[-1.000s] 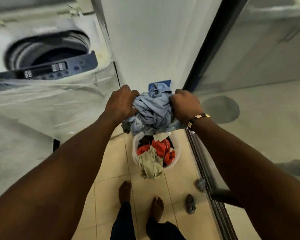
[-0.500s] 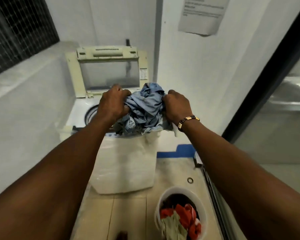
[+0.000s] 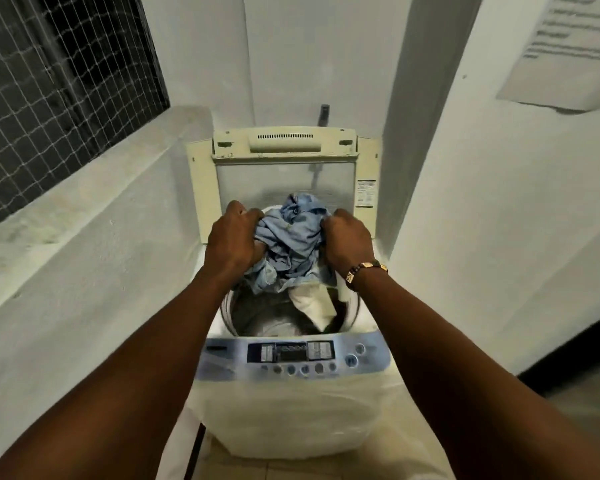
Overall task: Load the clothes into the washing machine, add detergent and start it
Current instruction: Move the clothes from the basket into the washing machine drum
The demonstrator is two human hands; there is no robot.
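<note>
Blue clothes [image 3: 293, 237] gripped between left hand [image 3: 234, 237] and right hand [image 3: 349, 239].

The tiled floor [image 3: 257, 471] carries the plastic-wrapped washing machine [image 3: 291, 417], standing against the wall.

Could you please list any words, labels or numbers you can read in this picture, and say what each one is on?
None can be read.
Paper notice on the right wall: printed lines, too blurred.
Sticker on the raised lid's frame: too small.
Control panel of the washing machine: display and button labels, blurred.
</note>
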